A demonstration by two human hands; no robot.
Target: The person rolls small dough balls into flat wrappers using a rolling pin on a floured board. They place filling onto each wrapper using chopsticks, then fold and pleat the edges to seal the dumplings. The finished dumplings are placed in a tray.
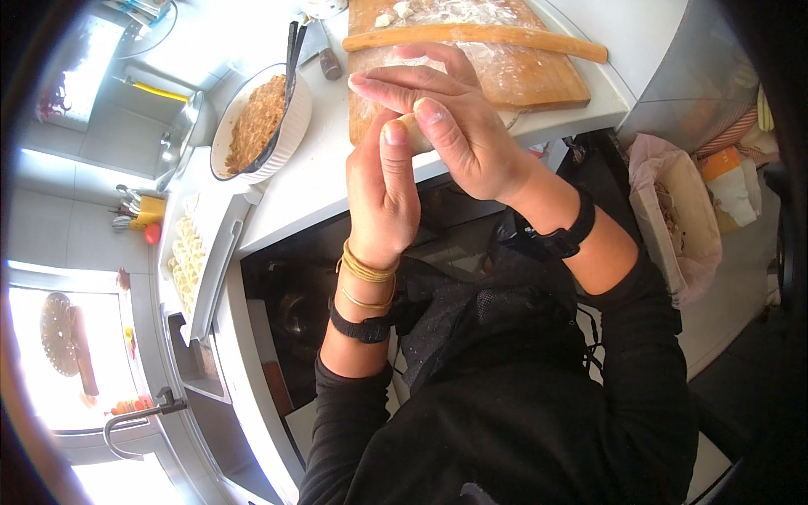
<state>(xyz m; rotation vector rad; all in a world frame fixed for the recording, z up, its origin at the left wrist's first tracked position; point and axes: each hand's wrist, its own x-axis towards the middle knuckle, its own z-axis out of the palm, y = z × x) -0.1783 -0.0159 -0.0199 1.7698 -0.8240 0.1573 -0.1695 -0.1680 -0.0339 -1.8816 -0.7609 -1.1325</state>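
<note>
My left hand (383, 183) and my right hand (464, 117) meet above the counter's front edge, cupped around a small piece of pale dough (416, 136), seemingly a dumpling. Both thumbs press near its top, and fingers hide most of it. Flour dusts the right thumb. Beyond the hands lies a floured wooden cutting board (543, 88) with a wooden rolling pin (480, 34) across it. Small dough lumps (394, 14) rest at its far side. To the left, a white ribbed bowl (297, 126) holds minced filling (255, 123), with dark chopsticks (292, 57) standing in it.
A white tray (218, 278) of shaped dumplings (187, 252) sits on the left counter, near the sink faucet (142, 413). A knife with a wooden handle (329, 64) lies between bowl and board. On the floor at right stands a lined waste bin (701, 214).
</note>
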